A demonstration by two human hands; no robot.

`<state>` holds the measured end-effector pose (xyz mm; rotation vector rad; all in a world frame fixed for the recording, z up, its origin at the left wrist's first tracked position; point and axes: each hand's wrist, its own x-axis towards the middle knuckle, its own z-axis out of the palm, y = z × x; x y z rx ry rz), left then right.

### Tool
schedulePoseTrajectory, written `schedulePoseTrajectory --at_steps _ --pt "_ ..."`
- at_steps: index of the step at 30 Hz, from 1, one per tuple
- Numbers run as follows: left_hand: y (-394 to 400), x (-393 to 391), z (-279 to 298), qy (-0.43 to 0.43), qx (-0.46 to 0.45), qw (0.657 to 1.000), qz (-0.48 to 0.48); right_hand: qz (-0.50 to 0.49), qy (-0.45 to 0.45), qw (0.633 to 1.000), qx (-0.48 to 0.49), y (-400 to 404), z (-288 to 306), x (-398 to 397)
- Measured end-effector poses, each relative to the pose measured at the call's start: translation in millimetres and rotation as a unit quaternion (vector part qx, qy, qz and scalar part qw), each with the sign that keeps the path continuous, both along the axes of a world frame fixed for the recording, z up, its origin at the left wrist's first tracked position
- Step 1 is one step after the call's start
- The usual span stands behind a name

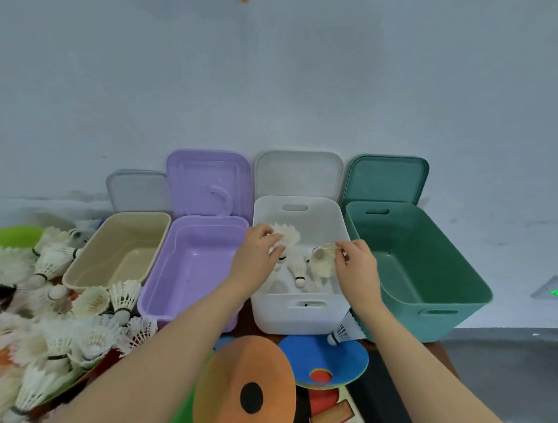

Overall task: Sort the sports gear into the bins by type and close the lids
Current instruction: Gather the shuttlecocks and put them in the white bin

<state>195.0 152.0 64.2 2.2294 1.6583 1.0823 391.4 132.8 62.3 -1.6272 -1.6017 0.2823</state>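
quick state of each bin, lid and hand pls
beige bin: open, empty
purple bin: open, empty
white bin: open, shuttlecocks inside
green bin: open, empty
four lids: all raised against wall
left hand: holding shuttlecock over white bin
right hand: holding shuttlecock over white bin

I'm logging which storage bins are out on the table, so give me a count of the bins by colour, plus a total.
Beige bin: 1
Purple bin: 1
White bin: 1
Green bin: 1
Total: 4 bins, all with lids open.
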Motion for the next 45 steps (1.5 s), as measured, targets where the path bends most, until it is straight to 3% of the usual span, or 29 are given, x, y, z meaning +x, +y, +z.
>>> schedulePoseTrajectory --at_steps 4,12,19,23,28,32,35,39,45 --pt "-7 -15 -3 0.13 -0.018 0.991 0.013 0.016 -0.07 0.996 -0.047 3 -13 -5" --pt "-33 -77 -5 0.221 0.012 0.975 0.018 0.126 -0.066 0.99 0.01 -8 -17 -53" --pt "-67 -164 -17 0.203 0.017 0.978 0.043 0.203 -0.056 0.977 0.036 -34 -18 -138" --pt "-93 -222 -27 0.198 -0.039 0.978 0.046 0.238 -0.032 0.971 0.011 -54 -32 -192" --pt "-119 -285 -46 0.209 -0.11 0.971 0.031 0.273 -0.092 0.956 -0.052 -72 -56 -251" --pt "-131 -312 -55 0.2 -0.171 0.964 0.035 0.186 -0.152 0.966 -0.095 -82 -72 -285" --pt "-137 -318 -58 0.202 -0.164 0.966 0.007 0.111 -0.172 0.97 -0.13 -90 -81 -298" --pt "-138 -318 -63 0.245 -0.137 0.96 -0.018 0.077 -0.066 0.983 -0.156 -97 -87 -308" --pt "-133 -305 -67 0.179 -0.091 0.98 -0.011 0.034 0.046 0.993 -0.102 -104 -75 -306"
